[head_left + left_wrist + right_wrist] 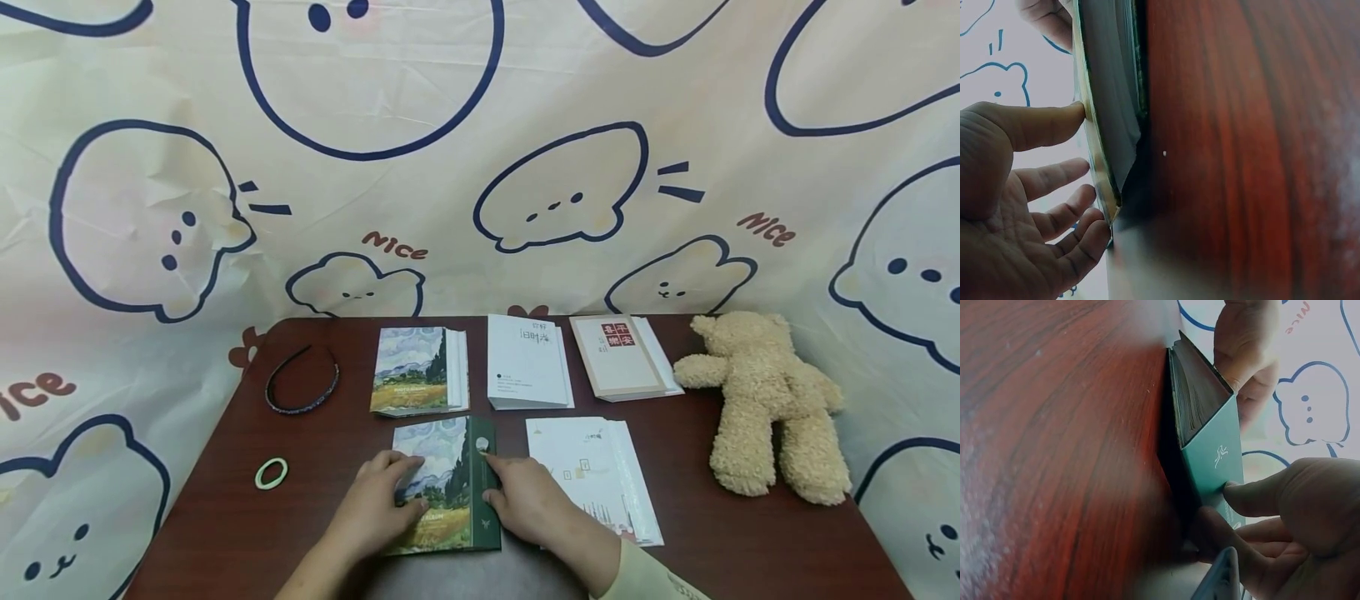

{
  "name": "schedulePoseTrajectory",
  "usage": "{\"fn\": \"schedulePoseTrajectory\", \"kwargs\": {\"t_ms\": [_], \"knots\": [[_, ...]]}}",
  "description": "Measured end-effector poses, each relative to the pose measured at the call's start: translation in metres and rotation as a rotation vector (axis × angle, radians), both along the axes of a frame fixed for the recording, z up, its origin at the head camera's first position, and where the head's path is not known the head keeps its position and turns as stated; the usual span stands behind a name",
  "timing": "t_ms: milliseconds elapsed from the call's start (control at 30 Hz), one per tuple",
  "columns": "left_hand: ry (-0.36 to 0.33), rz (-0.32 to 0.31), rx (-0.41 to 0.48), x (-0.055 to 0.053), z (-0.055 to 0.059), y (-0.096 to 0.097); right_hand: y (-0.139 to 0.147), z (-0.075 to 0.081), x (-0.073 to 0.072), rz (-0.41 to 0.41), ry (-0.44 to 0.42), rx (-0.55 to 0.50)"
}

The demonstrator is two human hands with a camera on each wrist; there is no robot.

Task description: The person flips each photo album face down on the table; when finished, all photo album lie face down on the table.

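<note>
A photo album (433, 479) with a painted landscape cover and a green spine lies on the table, spine to the right. My left hand (384, 500) rests on its cover, thumb and fingers spread apart. In the left wrist view, those fingertips touch the cover (1099, 169), and the page edges show below it. My right hand (528, 496) touches the green spine (1213, 456) with thumb and forefinger. Its other fingers are partly hidden. Beside this hand lies a white album (581, 475) with small drawings.
Behind stand three more albums: a painted one (411, 367), a white one (523, 367) and a cream one (618, 354). A teddy bear (765, 408) lies at the right. At the left are a dark headband (302, 408) and a pale green ring (271, 473).
</note>
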State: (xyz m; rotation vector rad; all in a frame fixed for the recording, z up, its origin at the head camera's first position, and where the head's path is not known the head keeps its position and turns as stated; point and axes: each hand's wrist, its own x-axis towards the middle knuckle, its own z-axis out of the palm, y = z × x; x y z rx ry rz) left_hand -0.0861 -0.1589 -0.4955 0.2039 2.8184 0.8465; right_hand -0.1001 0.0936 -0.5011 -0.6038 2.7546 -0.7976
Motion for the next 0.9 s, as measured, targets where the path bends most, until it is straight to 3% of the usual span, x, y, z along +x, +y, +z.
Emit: {"fn": "schedulePoseTrajectory", "kwargs": {"t_ms": [367, 633, 900], "knots": [[0.010, -0.016, -0.041, -0.002, 0.002, 0.001, 0.004, -0.002, 0.005, -0.012, 0.019, 0.006], [-0.001, 0.009, -0.030, -0.003, 0.002, 0.003, 0.012, 0.000, 0.007, 0.006, 0.016, -0.097], [0.062, 0.020, 0.019, -0.001, 0.002, 0.010, 0.020, 0.002, 0.009, -0.002, 0.024, -0.194]]}}
